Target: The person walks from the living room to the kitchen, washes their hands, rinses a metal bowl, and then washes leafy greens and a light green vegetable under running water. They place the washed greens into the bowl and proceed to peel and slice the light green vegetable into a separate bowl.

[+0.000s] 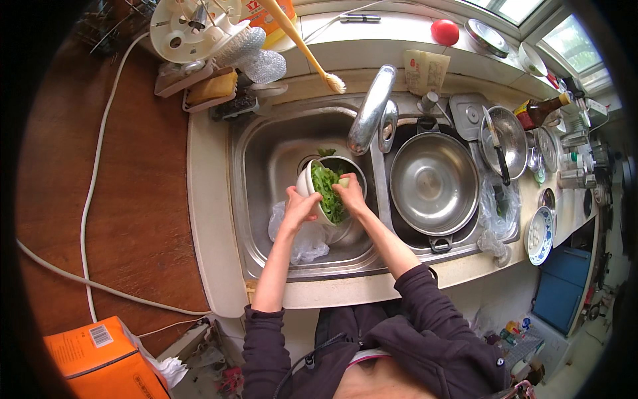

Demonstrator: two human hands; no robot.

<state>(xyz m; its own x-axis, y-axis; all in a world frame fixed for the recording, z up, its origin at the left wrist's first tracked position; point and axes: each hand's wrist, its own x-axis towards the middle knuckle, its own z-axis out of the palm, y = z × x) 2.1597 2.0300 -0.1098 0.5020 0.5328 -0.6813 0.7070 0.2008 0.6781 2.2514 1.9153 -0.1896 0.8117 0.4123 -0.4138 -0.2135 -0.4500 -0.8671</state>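
My left hand [300, 204] grips the rim of a white bowl [303, 183], tilted to the right over the left sink basin [269, 149]. Green leafy vegetables [326, 192] fill the bowl. At its right side, my right hand [353, 193] has its fingers on the greens, with a pale green piece [343, 182] at the fingertips. Partly hidden behind the bowl and my right hand is a round metal container [363, 172] in the basin. A loose leaf [326, 152] lies by the drain, and a clear plastic bag [304, 248] rests below my left hand.
A chrome faucet [371, 112] arches between the basins. The right basin holds a large steel pan [431, 184]. Further right are a colander [516, 144] with a knife [498, 149] across it, and a blue-patterned plate [546, 234]. A wooden-handled brush [304, 45] juts out above the sink.
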